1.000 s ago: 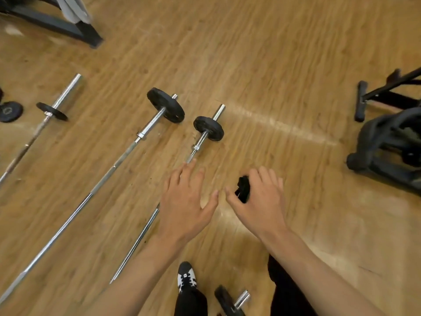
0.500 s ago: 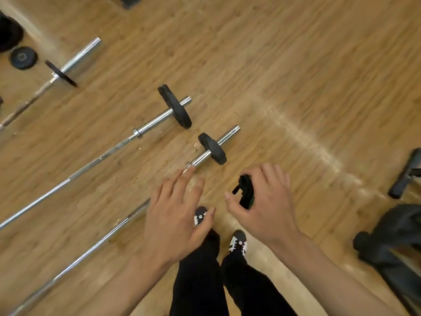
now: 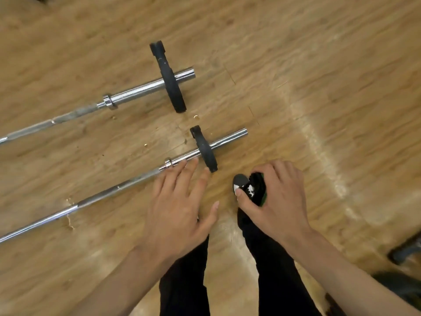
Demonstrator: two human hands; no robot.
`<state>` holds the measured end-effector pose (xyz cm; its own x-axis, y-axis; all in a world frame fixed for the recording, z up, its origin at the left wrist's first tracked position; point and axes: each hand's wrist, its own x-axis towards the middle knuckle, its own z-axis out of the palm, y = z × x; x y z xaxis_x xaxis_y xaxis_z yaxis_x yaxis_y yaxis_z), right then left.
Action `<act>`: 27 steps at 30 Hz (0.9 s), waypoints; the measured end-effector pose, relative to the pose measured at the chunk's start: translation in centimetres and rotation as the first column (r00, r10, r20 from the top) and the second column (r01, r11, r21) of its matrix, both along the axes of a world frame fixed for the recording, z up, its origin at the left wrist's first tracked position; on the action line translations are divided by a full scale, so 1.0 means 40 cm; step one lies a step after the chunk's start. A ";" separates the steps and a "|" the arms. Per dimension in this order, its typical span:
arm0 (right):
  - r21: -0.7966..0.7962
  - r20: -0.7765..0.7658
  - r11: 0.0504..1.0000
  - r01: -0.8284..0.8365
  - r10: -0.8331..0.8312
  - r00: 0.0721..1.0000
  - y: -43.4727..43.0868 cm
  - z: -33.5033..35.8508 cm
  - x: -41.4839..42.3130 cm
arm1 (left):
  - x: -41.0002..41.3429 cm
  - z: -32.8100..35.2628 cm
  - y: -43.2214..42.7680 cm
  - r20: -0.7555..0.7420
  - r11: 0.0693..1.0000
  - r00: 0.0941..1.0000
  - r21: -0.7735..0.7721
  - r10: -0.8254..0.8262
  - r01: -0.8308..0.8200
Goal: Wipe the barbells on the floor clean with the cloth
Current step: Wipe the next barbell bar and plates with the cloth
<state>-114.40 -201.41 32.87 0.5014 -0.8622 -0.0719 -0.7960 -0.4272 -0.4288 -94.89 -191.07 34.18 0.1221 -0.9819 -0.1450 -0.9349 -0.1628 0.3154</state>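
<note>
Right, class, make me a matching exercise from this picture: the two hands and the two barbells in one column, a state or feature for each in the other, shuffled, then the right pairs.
Things
1. left hand
2. right hand
3. far barbell
4. near barbell

States
A. carries the larger black plate
B. grips the dark cloth
C. fingers spread, holding nothing
D. carries the smaller black plate

Pairs: 1-C, 2-B, 3-A, 4-D
</note>
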 end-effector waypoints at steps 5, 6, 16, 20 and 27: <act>0.133 -0.009 0.986 -0.101 0.103 0.995 -0.105 -0.225 -0.043 | -0.080 -0.198 -0.091 0.014 0.989 0.990 0.052 0.140 -0.140; 0.151 -0.004 0.982 -0.118 0.120 0.993 -0.118 -0.270 -0.051 | -0.097 -0.237 -0.102 0.013 0.985 0.987 0.055 0.163 -0.163; 0.058 -0.036 0.951 -0.303 0.306 0.951 -0.214 -0.768 -0.002 | -0.133 -0.699 -0.127 0.032 0.974 0.974 0.022 0.223 -0.224; 0.036 -0.059 0.953 -0.301 0.303 0.951 -0.233 -0.992 0.020 | -0.096 -0.868 -0.135 0.091 0.968 0.964 -0.022 0.250 -0.249; -0.222 0.071 0.883 -0.413 0.437 0.897 -0.279 -1.183 0.073 | -0.044 -1.041 -0.213 0.129 0.992 0.987 -0.094 0.093 -0.081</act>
<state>-111.50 -212.58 -14.44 0.8171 -0.5545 0.1577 -0.4686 -0.7981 -0.3787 -96.67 -199.58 -7.48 0.2197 -0.9749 -0.0355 -0.9529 -0.2222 0.2064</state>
